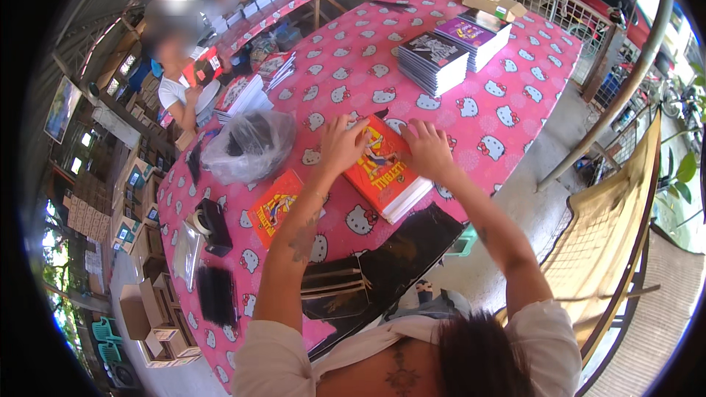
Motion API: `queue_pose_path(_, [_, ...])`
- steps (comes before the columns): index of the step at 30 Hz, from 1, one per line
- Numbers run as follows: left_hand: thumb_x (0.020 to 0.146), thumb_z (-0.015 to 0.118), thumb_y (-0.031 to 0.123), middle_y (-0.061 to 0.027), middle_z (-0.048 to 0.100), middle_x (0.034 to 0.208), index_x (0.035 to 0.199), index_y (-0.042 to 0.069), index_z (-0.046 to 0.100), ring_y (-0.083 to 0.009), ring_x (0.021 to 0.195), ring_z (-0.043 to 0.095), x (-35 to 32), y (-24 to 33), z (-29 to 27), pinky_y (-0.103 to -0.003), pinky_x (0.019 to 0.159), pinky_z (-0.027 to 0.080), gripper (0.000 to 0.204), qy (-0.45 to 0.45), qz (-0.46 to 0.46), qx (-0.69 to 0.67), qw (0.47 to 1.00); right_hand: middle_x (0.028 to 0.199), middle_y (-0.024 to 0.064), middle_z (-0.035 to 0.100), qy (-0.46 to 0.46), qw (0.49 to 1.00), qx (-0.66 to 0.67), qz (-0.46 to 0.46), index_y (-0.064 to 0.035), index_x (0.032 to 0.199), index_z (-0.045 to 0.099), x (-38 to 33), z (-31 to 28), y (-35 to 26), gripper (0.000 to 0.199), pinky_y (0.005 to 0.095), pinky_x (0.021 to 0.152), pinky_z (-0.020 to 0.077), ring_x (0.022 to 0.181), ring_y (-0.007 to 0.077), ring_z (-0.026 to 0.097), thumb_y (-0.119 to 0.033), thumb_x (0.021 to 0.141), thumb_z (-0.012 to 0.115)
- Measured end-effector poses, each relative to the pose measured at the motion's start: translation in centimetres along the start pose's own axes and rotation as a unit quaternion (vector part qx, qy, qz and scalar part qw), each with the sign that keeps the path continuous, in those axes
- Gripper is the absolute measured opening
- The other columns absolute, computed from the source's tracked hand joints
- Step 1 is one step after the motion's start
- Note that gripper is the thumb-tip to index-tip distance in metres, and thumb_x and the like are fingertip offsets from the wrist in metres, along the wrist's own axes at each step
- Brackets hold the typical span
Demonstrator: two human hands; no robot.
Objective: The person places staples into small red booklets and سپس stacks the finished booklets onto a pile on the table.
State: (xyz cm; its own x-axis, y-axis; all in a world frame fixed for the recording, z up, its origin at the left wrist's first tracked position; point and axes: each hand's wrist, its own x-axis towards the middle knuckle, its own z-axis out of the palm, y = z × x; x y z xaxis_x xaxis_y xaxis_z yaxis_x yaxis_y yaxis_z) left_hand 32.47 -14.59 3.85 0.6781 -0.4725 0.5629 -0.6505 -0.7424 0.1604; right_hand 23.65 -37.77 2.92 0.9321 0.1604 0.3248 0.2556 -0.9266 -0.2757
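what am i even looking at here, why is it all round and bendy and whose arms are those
There is no machine: a person wears a wide fisheye camera on the head, looking down, which bends straight edges. The arms belong to the wearer. The left hand and right hand both rest on a stack of red books on a pink patterned table. Nearby lie another red book, a plastic bag, a tape dispenser and two stacks of dark and purple books. Another person stands at the far side.
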Motion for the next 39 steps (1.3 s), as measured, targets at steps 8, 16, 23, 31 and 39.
queue_pose_path(8, [0.095, 0.069, 0.02, -0.0164, 0.065, 0.113, 0.118, 0.006, 0.068, -0.0365, 0.107, 0.063, -13.5, -4.0, -7.9, -0.045, 0.09, 0.052, 0.026, 0.048, -0.134, -0.043, 0.989, 0.157, 0.0145, 0.042, 0.053, 0.992, 0.06, -0.103, -0.0067, 0.149, 0.047, -7.7, 2.8, -7.8, 0.073, 0.0601, 0.121, 0.0219, 0.15, 0.0335, 0.033, -0.048, 0.092, 0.064])
queue_pose_path(16, [0.088, 0.07, 0.009, -0.0142, 0.065, 0.108, 0.113, 0.005, 0.066, -0.0352, 0.1, 0.065, -28.6, -7.1, -11.0, -0.044, 0.084, 0.056, 0.026, -0.064, -0.072, 0.086, 0.992, 0.156, 0.0131, 0.046, 0.033, 0.992, 0.005, -0.123, -0.0077, 0.153, 0.043, -7.9, 2.6, -8.1, 0.074, 0.0636, 0.12, 0.0227, 0.148, 0.0337, 0.037, -0.048, 0.093, 0.062])
queue_pose_path(23, [0.09, 0.055, 0.001, -0.012, 0.066, 0.098, 0.116, 0.005, 0.065, -0.0323, 0.092, 0.062, -22.6, -3.4, -18.6, -0.047, 0.084, 0.047, 0.028, 0.035, -0.101, 0.183, 0.977, 0.151, 0.0234, 0.042, 0.127, 0.959, 0.216, -0.136, -0.0035, 0.156, 0.033, -10.2, -0.7, -15.2, 0.089, 0.0534, 0.117, 0.0309, 0.144, 0.0391, 0.038, -0.031, 0.085, 0.081])
queue_pose_path(31, [0.085, 0.062, 0.001, -0.0086, 0.066, 0.096, 0.114, 0.008, 0.065, -0.0273, 0.091, 0.061, -23.6, 6.8, -24.5, -0.042, 0.085, 0.039, 0.03, -0.02, 0.05, -0.051, 0.997, 0.112, 0.0072, 0.07, 0.008, 0.793, 0.608, 0.045, 0.0005, 0.131, 0.055, -21.2, 6.6, -18.0, 0.048, 0.0319, 0.091, 0.0532, 0.104, 0.0171, 0.068, -0.005, 0.089, 0.078])
queue_pose_path(39, [0.083, 0.066, 0.006, -0.0066, 0.067, 0.102, 0.112, 0.008, 0.065, -0.0243, 0.097, 0.062, -29.4, 7.1, -23.5, -0.044, 0.093, 0.039, 0.029, -0.015, 0.048, 0.013, 0.999, 0.131, 0.0125, 0.063, 0.032, 0.864, 0.502, 0.013, -0.0025, 0.134, 0.056, -22.9, 9.1, -20.0, 0.048, 0.0331, 0.098, 0.048, 0.117, 0.0177, 0.061, -0.012, 0.091, 0.077])
